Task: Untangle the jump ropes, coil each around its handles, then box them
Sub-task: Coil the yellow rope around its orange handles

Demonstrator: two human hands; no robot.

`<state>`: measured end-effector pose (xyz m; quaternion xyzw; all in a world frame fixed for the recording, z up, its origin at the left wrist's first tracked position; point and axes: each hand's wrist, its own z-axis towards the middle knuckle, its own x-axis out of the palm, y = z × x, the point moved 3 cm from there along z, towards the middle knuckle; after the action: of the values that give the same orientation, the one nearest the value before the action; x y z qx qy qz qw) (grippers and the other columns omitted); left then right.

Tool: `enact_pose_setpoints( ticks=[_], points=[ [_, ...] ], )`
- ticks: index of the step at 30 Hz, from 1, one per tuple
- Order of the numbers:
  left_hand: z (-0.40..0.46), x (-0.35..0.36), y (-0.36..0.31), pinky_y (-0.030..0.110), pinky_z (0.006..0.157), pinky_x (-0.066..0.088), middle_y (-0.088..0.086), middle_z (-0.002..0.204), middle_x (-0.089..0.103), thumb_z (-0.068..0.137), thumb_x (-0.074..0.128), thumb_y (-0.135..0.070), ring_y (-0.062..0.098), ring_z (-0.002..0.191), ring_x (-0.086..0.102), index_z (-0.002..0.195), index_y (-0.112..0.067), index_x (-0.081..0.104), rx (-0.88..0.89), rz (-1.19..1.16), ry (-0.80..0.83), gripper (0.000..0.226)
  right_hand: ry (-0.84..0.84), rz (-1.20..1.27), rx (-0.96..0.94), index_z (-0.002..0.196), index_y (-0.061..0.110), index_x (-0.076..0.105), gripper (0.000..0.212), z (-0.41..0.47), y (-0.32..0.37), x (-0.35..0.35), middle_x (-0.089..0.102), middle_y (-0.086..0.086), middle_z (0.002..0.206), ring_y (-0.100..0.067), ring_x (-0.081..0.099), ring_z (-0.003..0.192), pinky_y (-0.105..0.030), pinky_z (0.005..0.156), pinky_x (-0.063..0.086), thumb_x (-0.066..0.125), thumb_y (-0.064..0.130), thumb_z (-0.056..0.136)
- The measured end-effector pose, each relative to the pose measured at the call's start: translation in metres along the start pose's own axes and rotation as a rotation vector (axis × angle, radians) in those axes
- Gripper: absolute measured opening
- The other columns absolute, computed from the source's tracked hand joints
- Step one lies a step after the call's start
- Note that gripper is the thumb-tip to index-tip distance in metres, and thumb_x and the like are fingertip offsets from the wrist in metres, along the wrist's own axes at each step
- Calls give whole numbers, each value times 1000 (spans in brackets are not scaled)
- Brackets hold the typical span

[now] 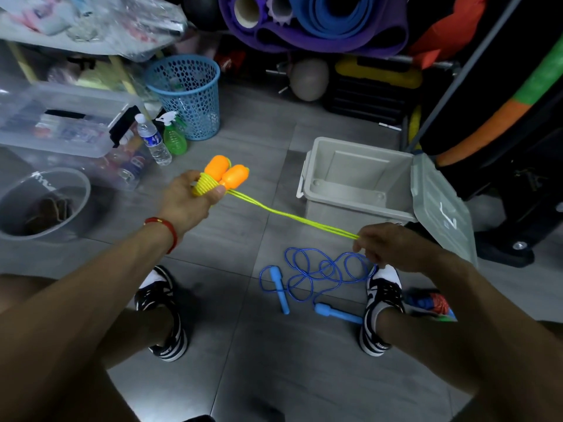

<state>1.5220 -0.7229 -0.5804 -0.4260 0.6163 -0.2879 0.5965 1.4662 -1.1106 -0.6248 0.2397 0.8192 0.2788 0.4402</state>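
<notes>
Nearest, flat on the grey tile floor in front of the box: blue jump rope, cord in loose overlapping loops, both blue handles lying apart, one against the right sneaker. Left sneaker planted well to the box's left.

Above the blue loops, just in front of the box: right hand, fingers curled, pinching the doubled yellow-green cord at its far end. Cord stretched taut, off the floor, slanting away from the box's front corner toward the left hand.

Left of the box, raised: left hand, red bracelet on the wrist, fingers wrapped round the two orange handles held side by side, several tight turns of the yellow-green cord already wound around their lower ends.

Then the grey storage box itself, standing open on the floor, its translucent lid hanging off the right edge.

Beyond and left of the box: water bottle, green spray bottle, blue mesh basket. Farthest behind the box: rolled yoga mats, purple and blue.
</notes>
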Motion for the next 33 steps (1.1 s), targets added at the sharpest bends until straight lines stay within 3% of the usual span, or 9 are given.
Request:
enact_pose_setpoints(
  ticks=[2,4,6,9,13,17,20,25,33],
  points=[
    [-13,12,0,33,63,49,-1,72,61,67,78,-47,22,63,57,87,-23,62,19,36,93,35,14,-301,36,90,27,71,13,-4,-2,-1,69,4,87,-26,66,90,-35,80,48,61,24,98],
    [-28,29,-1,42,69,53,-5,71,63,60,75,-58,21,62,59,87,-34,63,40,52,221,38,-34,-459,43,132,23,61,42,-6,8,6,58,4,133,-22,52,130,-31,106,39,65,41,94],
    [-50,46,-14,44,69,55,-3,75,66,62,74,-61,20,63,61,92,-34,64,61,54,335,42,-83,-190,-23,148,28,43,74,-7,36,24,45,9,150,-11,40,141,-29,114,32,69,58,85],
    [-72,66,-33,35,61,54,3,82,66,83,78,-36,16,64,62,100,-19,67,33,-59,469,27,35,265,-153,151,39,34,84,-1,76,72,41,17,154,0,34,143,-43,116,37,73,59,79],
    [-77,72,-45,26,51,47,11,86,70,90,72,-25,21,64,61,108,-8,68,-125,-251,615,24,79,571,-236,141,20,50,41,-6,103,95,64,4,135,-10,56,130,-40,114,40,59,20,101],
    [-65,66,-44,27,51,45,14,89,73,91,70,-30,22,65,63,107,-11,71,-162,-241,605,25,-36,582,-218,118,13,64,23,-5,105,91,74,-15,98,-20,73,87,-43,96,54,51,26,105],
    [-51,64,-37,28,50,45,11,88,71,90,73,-33,21,63,63,103,-10,69,-149,-167,469,26,-202,347,-140,96,17,68,22,0,105,83,56,-1,63,-7,52,51,-31,62,47,53,32,102],
    [-51,80,-28,24,54,46,2,82,70,88,74,-37,17,60,65,98,-17,69,-120,-31,325,23,-284,-318,-234,86,18,51,29,-5,118,82,54,1,76,-23,49,78,-34,70,39,44,41,102],
    [-51,86,-52,33,66,45,7,85,68,94,64,-32,18,71,60,96,-13,73,-149,-100,505,21,-410,234,-23,90,19,76,22,-5,114,58,56,12,49,-7,53,49,-24,58,48,56,21,97]
  ],
)
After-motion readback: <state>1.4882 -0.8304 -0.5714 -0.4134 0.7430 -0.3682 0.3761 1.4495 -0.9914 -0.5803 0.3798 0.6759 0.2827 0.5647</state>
